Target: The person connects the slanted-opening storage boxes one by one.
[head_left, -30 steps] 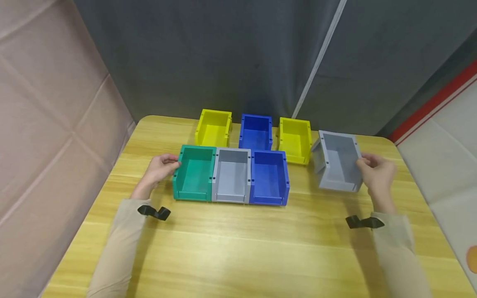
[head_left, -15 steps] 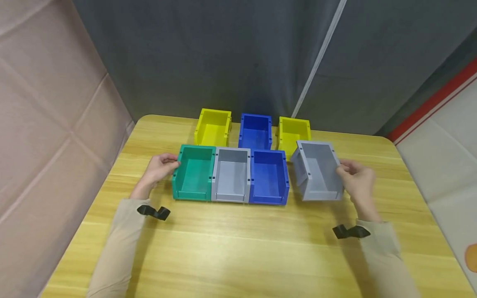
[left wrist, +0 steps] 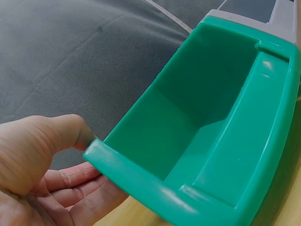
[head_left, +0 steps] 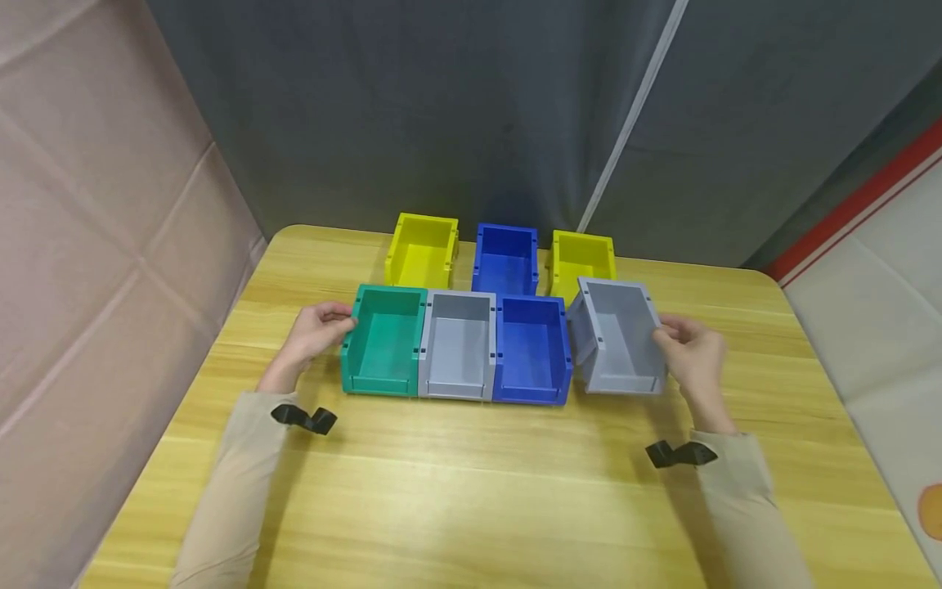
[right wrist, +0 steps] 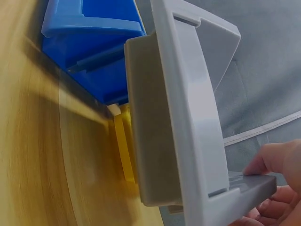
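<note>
My left hand [head_left: 316,335] pinches the left rim of a green storage bin [left wrist: 188,141], thumb on top and fingers below in the left wrist view. Against that bin stand a grey bin [head_left: 459,348] and a blue bin [head_left: 533,348], forming a front row. My right hand [head_left: 694,356] grips the right wall of a second grey bin [head_left: 621,339]. This bin is tilted and raised above the table, its left side close by the blue bin's right side. In the right wrist view its underside shows, with the blue bin [right wrist: 94,56] beyond.
Behind the row sit a yellow bin [head_left: 422,254], another blue bin [head_left: 505,262] and a second yellow bin [head_left: 581,262], which the held grey bin partly hides. A dark curtain [head_left: 368,106] hangs along the back edge of the wooden table [head_left: 456,491].
My right hand has carried the raised grey bin leftward and a little nearer to me, up beside the front blue bin. My left hand and the other bins have stayed in place.
</note>
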Demonstrator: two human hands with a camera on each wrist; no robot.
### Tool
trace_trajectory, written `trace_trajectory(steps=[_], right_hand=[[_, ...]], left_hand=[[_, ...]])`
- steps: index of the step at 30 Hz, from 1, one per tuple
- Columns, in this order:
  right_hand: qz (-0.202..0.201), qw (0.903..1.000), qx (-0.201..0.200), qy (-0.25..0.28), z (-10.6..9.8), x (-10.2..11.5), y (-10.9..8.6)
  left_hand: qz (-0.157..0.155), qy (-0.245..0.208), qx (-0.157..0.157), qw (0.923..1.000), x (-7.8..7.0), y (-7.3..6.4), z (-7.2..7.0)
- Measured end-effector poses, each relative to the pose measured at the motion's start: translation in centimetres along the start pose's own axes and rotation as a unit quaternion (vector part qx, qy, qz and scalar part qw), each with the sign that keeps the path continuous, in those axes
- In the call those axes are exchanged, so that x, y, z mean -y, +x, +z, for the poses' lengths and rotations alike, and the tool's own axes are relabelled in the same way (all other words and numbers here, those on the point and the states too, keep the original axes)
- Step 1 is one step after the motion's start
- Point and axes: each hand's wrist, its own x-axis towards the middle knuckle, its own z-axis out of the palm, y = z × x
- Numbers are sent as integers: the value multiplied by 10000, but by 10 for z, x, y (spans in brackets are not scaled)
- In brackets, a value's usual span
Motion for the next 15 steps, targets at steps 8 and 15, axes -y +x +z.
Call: trace_trajectory(steps=[8, 15], right_hand=[[-82, 9995, 163, -276, 3, 5, -6], [-341, 9982, 308, -393, 2, 2, -7]], left_hand=[[-58, -2, 3, 10000, -1, -2, 0], [-47, 4, 7, 10000, -2, -1, 0]])
